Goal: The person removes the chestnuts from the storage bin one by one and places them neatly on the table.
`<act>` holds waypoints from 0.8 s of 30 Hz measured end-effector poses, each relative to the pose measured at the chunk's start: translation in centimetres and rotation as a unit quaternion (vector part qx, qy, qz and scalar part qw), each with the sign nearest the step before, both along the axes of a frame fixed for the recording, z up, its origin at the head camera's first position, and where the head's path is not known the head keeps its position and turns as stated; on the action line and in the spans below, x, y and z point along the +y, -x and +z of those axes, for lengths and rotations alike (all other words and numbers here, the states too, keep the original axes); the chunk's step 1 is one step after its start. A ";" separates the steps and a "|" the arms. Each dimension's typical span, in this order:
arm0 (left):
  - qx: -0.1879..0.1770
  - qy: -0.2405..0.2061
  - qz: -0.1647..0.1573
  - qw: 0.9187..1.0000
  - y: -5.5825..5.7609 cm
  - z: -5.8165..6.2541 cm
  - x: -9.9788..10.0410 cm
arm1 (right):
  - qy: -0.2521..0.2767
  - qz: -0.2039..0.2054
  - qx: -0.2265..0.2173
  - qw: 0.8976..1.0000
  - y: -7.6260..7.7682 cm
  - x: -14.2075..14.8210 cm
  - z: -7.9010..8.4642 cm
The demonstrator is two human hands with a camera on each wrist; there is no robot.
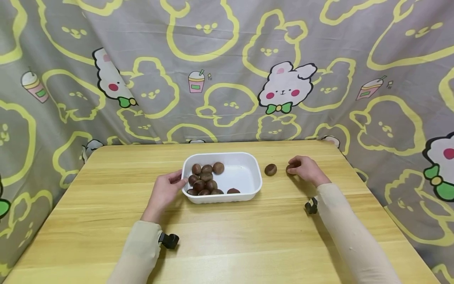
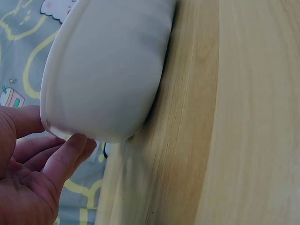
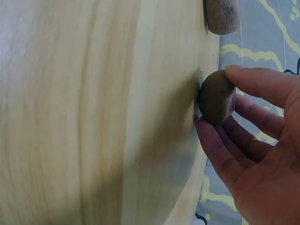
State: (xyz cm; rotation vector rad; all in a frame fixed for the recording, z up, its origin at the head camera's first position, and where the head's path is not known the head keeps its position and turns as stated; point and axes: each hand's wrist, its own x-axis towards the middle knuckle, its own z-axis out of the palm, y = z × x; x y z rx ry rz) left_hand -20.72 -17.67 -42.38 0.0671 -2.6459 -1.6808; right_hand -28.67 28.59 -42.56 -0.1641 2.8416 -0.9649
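Note:
A white plastic tray (image 1: 250,195) stands on the table with several brown chestnuts (image 1: 206,176) heaped toward its left side. One more chestnut (image 1: 233,191) lies apart from them near the tray's front wall. My left hand (image 1: 166,190) grips the tray's left end, thumb at the rim and fingers against the outer wall (image 2: 108,75). To the right of the tray, my right hand (image 1: 307,169) pinches a chestnut (image 3: 216,98) between thumb and fingertips, at or just above the tabletop. Between that hand and the tray lies a loose chestnut (image 1: 270,170).
The wooden table (image 1: 227,244) runs back to a grey curtain (image 1: 227,71) with yellow cartoon outlines, which also hangs along both sides. Small black devices (image 1: 169,240) are strapped at both wrists, over beige sleeves.

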 end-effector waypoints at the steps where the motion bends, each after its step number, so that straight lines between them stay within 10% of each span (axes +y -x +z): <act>1: 0.000 -0.002 0.000 1.000 0.0 0.0 0.0 | 0.001 0.001 -0.001 1.000 0.0 0.0 0.0; 14: -0.008 -0.024 -0.001 1.000 0.0 -0.1 -0.1 | 0.015 0.010 0.000 1.000 0.1 -0.2 0.1; 24: -0.007 -0.030 -0.003 1.000 -0.1 -0.1 -0.1 | 0.079 -0.001 0.082 0.993 -0.7 -4.5 4.0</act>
